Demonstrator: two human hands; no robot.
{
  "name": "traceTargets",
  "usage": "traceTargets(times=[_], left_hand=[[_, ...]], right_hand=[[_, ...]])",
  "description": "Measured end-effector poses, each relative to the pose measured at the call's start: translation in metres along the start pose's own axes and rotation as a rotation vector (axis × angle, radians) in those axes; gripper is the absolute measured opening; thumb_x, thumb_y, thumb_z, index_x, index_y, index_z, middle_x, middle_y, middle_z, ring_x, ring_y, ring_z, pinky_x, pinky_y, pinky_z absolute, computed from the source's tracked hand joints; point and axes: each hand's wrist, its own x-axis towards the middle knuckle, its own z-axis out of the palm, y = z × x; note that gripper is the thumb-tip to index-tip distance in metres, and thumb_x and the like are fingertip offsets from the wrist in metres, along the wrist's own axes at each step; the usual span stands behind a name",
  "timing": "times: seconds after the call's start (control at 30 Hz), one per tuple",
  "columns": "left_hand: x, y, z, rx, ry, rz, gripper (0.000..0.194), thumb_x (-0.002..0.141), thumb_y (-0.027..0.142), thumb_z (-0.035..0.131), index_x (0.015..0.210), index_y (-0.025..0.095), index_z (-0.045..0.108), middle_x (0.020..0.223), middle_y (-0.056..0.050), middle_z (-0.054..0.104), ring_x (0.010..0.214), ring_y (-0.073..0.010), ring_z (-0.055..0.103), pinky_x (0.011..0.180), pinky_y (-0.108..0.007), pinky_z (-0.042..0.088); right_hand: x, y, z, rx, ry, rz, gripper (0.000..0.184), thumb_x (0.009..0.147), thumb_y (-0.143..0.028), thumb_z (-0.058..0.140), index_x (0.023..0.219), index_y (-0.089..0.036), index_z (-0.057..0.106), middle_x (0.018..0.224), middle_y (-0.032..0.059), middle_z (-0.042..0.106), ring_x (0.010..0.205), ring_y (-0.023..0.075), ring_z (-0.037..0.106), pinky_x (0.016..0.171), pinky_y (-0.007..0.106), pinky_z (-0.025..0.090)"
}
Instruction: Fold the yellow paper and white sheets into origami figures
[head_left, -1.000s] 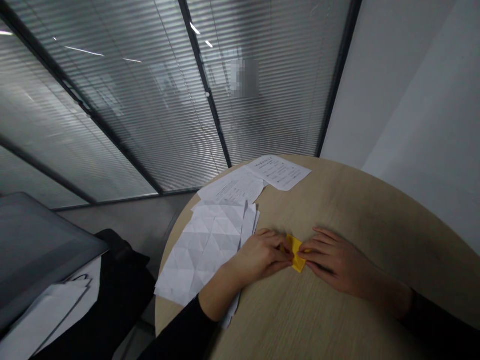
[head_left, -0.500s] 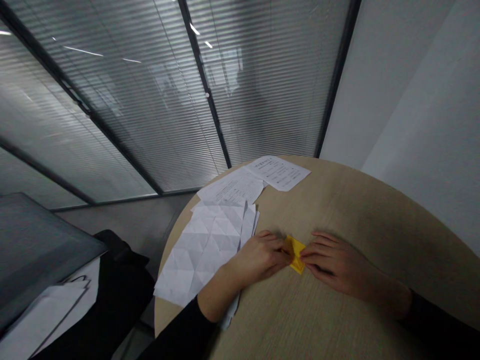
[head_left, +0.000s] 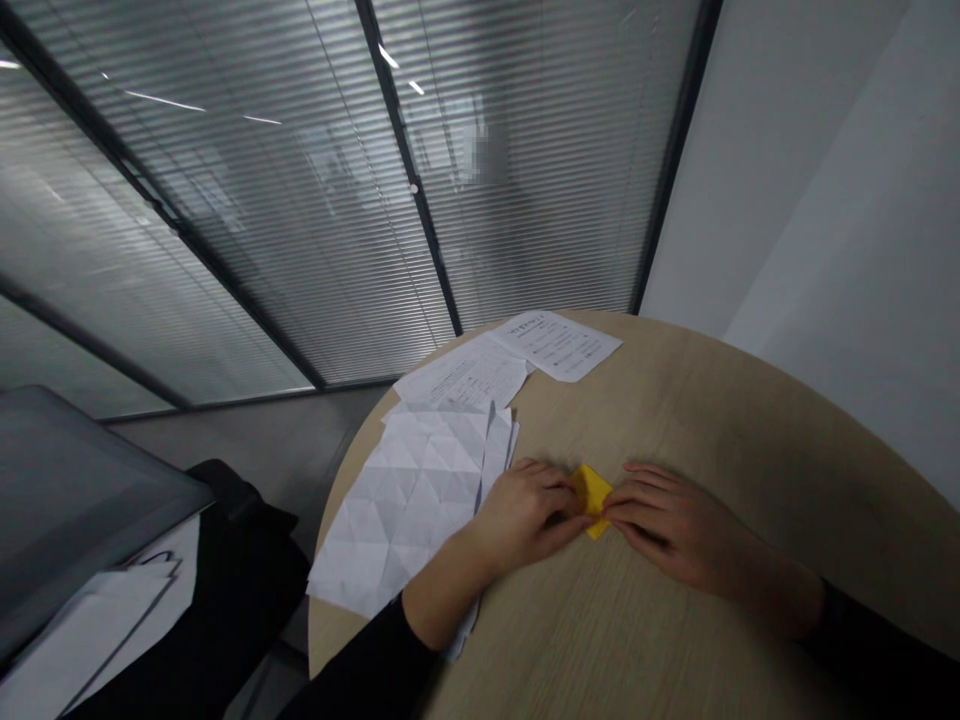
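Left hand nearly closed, we're pinching folded yellow paper at its nine o'clock, right hand nearly closed too, pinching at three

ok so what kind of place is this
Probably an office or small meeting room: there is a glass partition with blinds, a rounded wood-look table and printed sheets lying near its far edge.

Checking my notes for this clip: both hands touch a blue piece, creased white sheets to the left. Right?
Not blue: the head view shows a yellow piece. Left hand and right hand touch it, creased white sheets to the left.
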Motion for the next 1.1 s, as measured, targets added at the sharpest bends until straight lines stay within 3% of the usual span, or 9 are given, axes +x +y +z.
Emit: traceTargets(times=[0.1,0.17,0.3,0.53,0.67,0.83,1.1], left_hand=[[0.002,0.004,0.004,0.032,0.011,-0.054,0.049,0.105,0.07,0.084,0.105,0.021,0.077,0.112,-0.007,0.082,0.106,-0.0265,0.078,0.096,-0.043,0.057],[0.003,0.005,0.006,0.058,0.005,-0.055,0.052,0.103,0.072,0.085,0.11,0.021,0.078,0.112,-0.007,0.082,0.105,-0.0277,0.078,0.098,-0.044,0.056],[0.003,0.004,0.006,0.117,-0.008,-0.009,0.04,0.109,0.057,0.082,0.125,0.021,0.08,0.117,-0.009,0.082,0.107,-0.0287,0.078,0.099,-0.045,0.055],[0.001,-0.001,0.003,0.164,-0.042,0.024,0.024,0.113,0.041,0.076,0.126,0.022,0.084,0.113,-0.007,0.08,0.105,-0.0273,0.077,0.098,-0.044,0.057],[0.001,-0.001,0.003,0.129,-0.042,-0.005,0.024,0.113,0.036,0.075,0.13,0.022,0.082,0.118,-0.008,0.081,0.109,-0.0285,0.078,0.1,-0.045,0.059],[0.002,0.0,0.002,0.037,-0.033,-0.029,0.026,0.109,0.029,0.074,0.133,0.019,0.076,0.144,-0.012,0.08,0.123,-0.0315,0.077,0.108,-0.048,0.062],[0.002,0.002,-0.001,0.052,-0.025,0.019,0.036,0.111,0.027,0.069,0.146,0.02,0.076,0.145,-0.012,0.08,0.12,-0.0316,0.077,0.108,-0.05,0.063]], right_hand=[[0.0,0.001,0.001,0.018,0.012,0.039,0.029,0.107,-0.013,0.066,0.125,-0.029,0.082,0.121,0.0045,0.089,0.112,0.0257,0.084,0.122,0.057,0.062],[0.0,0.002,0.003,0.013,0.023,0.052,0.029,0.105,-0.014,0.068,0.126,-0.029,0.081,0.123,0.0051,0.089,0.113,0.0266,0.085,0.122,0.058,0.061],[0.0,0.003,0.003,-0.012,0.029,0.082,0.029,0.106,-0.018,0.07,0.131,-0.029,0.079,0.126,0.0064,0.088,0.116,0.0286,0.084,0.12,0.06,0.061],[0.001,0.006,0.002,-0.061,0.052,0.11,0.027,0.106,-0.016,0.069,0.126,-0.029,0.081,0.12,0.0057,0.088,0.11,0.0289,0.083,0.115,0.058,0.063],[0.0,0.009,0.003,-0.09,0.073,0.137,0.021,0.107,-0.017,0.07,0.12,-0.028,0.082,0.115,0.0064,0.088,0.104,0.0295,0.082,0.111,0.058,0.064],[-0.002,0.011,0.004,-0.09,0.064,0.142,0.02,0.11,-0.016,0.067,0.117,-0.029,0.081,0.112,0.0058,0.087,0.102,0.0282,0.082,0.113,0.058,0.063],[-0.003,0.01,0.004,-0.099,0.06,0.104,0.023,0.112,-0.012,0.063,0.116,-0.028,0.08,0.115,0.0048,0.088,0.105,0.0263,0.083,0.12,0.062,0.06]])
